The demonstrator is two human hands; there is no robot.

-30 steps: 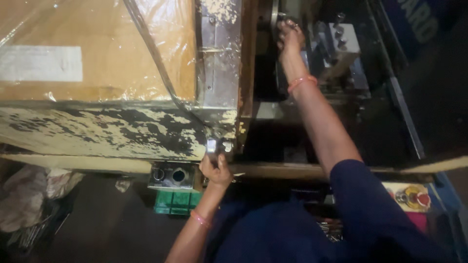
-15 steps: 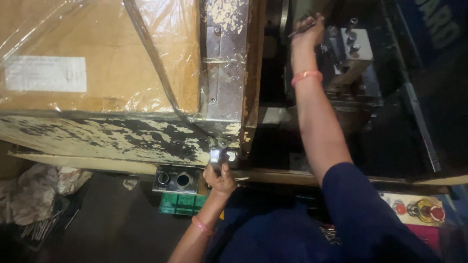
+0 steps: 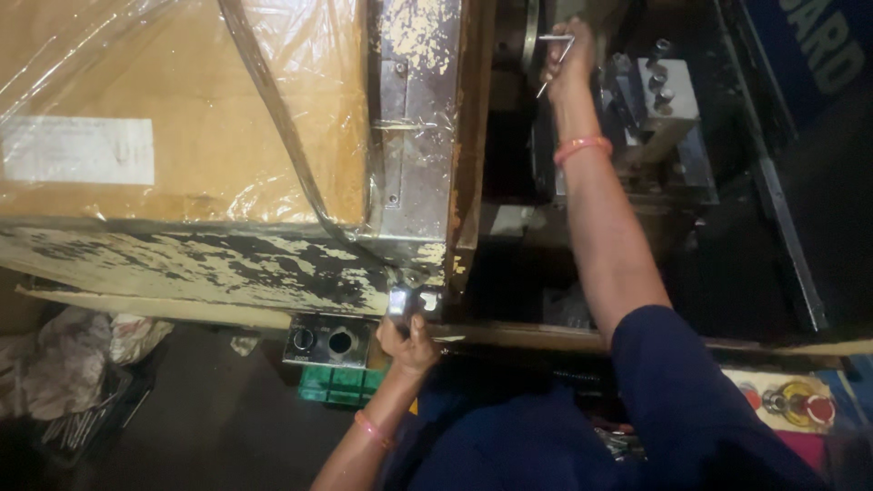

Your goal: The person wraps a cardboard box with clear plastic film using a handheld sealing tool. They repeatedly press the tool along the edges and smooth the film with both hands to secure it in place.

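Dim workshop, seen from above: one machine body (image 3: 227, 264) with badly flaked cream paint, its top carrying one large cardboard box (image 3: 182, 109) under clear plastic wrap, with one white label (image 3: 77, 150) on its face.

One bare-metal panel (image 3: 414, 127) stands beside the box, paint chipped at its head. To its right, one dark open machine bay (image 3: 637, 164) holding one grey tool block (image 3: 668, 86) with several upright bolts.

My right hand (image 3: 571, 56), one orange band at the wrist, reaches deep into the bay and is closed around one L-shaped hex key (image 3: 556, 41), held up near a metal disc edge.

My left hand (image 3: 409, 329), also one orange band, grips one small metal handle (image 3: 409, 300) at the machine's lower front edge.

Just left of it: one switch plate (image 3: 323, 341) with two round controls. Below: one green crate (image 3: 341, 382). Lower right: one control panel (image 3: 787, 400) with one red button. Floor, left: one heap of rags (image 3: 82, 350).
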